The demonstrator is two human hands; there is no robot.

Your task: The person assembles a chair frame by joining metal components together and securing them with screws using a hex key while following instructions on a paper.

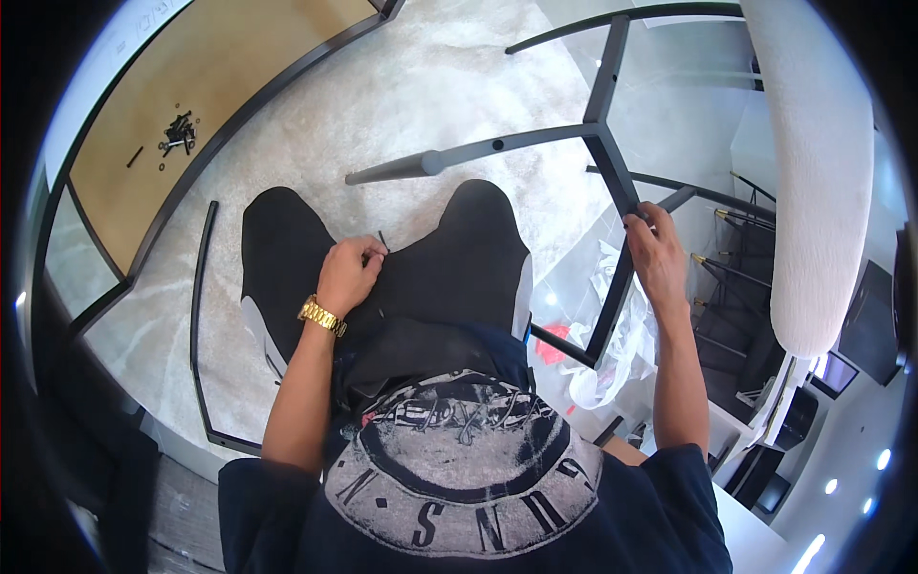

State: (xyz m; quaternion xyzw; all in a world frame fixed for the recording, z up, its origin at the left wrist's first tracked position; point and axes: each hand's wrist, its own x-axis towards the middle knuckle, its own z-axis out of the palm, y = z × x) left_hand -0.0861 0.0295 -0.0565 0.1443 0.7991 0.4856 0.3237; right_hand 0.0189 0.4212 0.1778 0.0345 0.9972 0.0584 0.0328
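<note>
One angular dark frame (611, 170); mottled rug (459, 77)

Head view, as I receive it from the left one of two fisheye cameras worn side by side on the person's head. The lens looks steeply down and forward over the chest, so the shirt (459, 521) fills the near edge, with the trousers (449, 263) beyond it. Left hand (349, 273) and right hand (657, 253) both fall within my field. The coverage runs far to the rug (449, 86), left to a brown panel (249, 53) and right to lights (831, 486); straight edges bend toward the dark rim.
</note>
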